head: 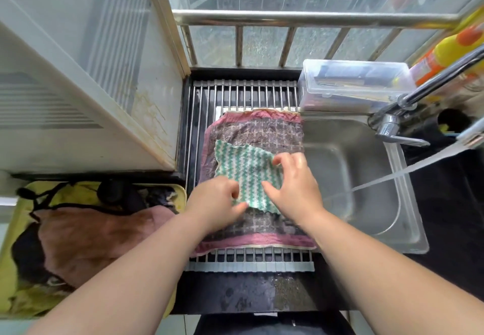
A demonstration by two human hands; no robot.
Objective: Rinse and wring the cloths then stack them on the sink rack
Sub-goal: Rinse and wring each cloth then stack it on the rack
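At the left, a yellow basin holds a brownish cloth and some darker fabric. By their place in the basin, these are probably cloths waiting for their rinse.

In the middle, the sink rack spans the left end of the sink. A pink-and-grey cloth lies flat on its bars. On top of that lies the green-and-white cloth, crumpled at its far edge and not squared to the one beneath.

The left hand pinches the near left edge of the green-and-white cloth between thumb and curled fingers. The right hand lies on the cloth's right side with its fingers bent and its thumb on the weave. I cannot tell whether it grips the cloth or only presses on it.

The step in hand looks like stacking: the second cloth is being spread over the first. The next move calls for drawing its edges outward so that it lies smooth and within the lower cloth's outline. After that comes a reach left to the basin for another cloth.

To the right is the steel sink, with the tap at its far right corner. A clear plastic box stands beyond the sink.
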